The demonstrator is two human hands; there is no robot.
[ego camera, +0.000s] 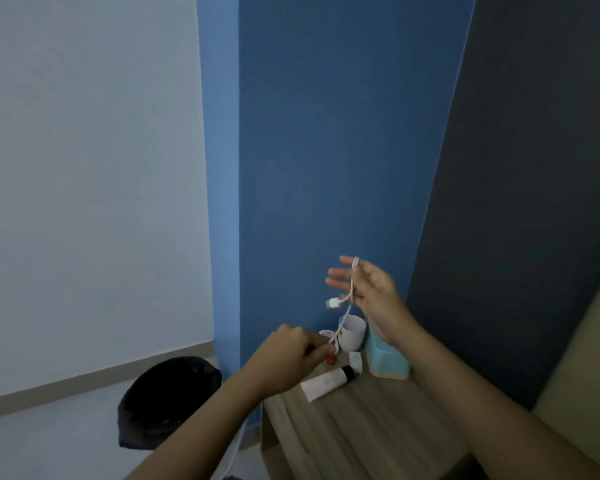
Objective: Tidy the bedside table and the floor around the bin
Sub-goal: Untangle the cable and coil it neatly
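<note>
A white charging cable [351,289] hangs from my right hand [368,285], which is raised above the bedside table [354,420] with the cable looped over its fingers and a plug dangling at the left. My left hand [288,355] pinches the lower run of the same cable just above the table's far left corner. More of the cable trails down toward the floor beside my left forearm. A black-lined bin [167,400] stands on the floor left of the table.
On the table's far end stand a white mug [352,332], a light blue container [388,362], a white tube with a black cap [328,381], a small white packet [355,360] and a small red thing [330,359]. Blue wall behind; bed edge at right.
</note>
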